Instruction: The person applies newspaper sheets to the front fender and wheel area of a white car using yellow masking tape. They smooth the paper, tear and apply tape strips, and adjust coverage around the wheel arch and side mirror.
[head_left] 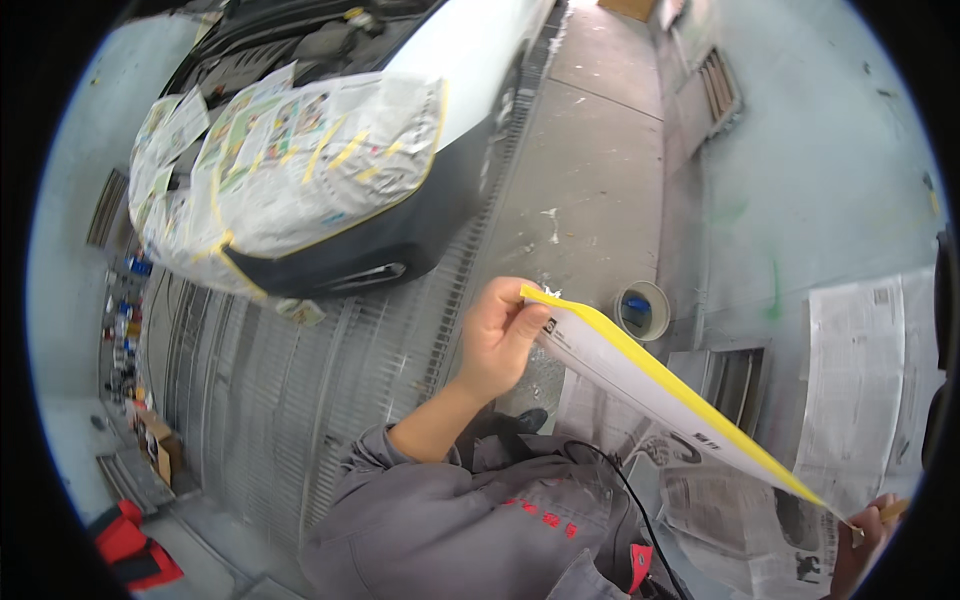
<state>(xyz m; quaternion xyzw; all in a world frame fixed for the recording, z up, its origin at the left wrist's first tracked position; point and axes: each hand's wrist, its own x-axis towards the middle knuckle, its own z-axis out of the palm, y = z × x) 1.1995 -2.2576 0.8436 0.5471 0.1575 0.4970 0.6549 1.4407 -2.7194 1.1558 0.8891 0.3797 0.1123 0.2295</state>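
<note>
A newspaper sheet [630, 385] is stretched slantwise in front of me, with a strip of yellow masking tape [682, 394] along its upper edge. My left hand [503, 335] pinches the upper left corner between thumb and fingers. At the lower right, my right hand [872, 555] is closed at the other end of the taped edge, partly lost in the dark rim. Something small and yellowish sticks out by its fingers; I cannot make out what. Ahead on the left, a car front [455, 200] has newspaper [320, 185] taped over it.
A white bucket [655, 325] with something blue inside stands on the floor beyond the sheet. More newspaper [850, 370] hangs at the right wall. Floor grating [250, 370] runs below the car. Bottles and cans [122, 345] and a cardboard box [158, 445] line the left wall.
</note>
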